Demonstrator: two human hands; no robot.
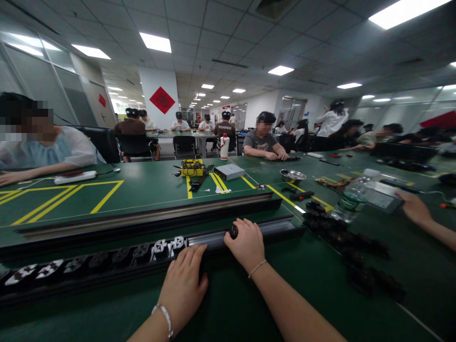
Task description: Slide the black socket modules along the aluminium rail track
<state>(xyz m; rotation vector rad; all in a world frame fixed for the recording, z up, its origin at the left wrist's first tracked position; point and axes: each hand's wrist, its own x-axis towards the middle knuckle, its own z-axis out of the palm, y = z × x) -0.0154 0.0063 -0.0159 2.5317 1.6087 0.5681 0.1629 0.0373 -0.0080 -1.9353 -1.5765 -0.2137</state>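
Observation:
A long black socket rail (107, 263) lies across the green table (228, 304) in front of me, with several socket modules seated in its left part. My left hand (185, 285) lies flat with fingers stretched out on the rail's front edge. My right hand (245, 244) is closed round a small black socket module (233, 231), holding it on the rail's bare silver channel (274, 228). A second long black rail (149, 216) lies just behind the first.
A row of loose black modules (342, 237) runs along the right. A clear water bottle (352, 197) stands there; another person's hand (413, 206) holds a grey box. Farther back are a yellow box (191, 167), a grey box (229, 171), a metal bowl (292, 175) and seated people.

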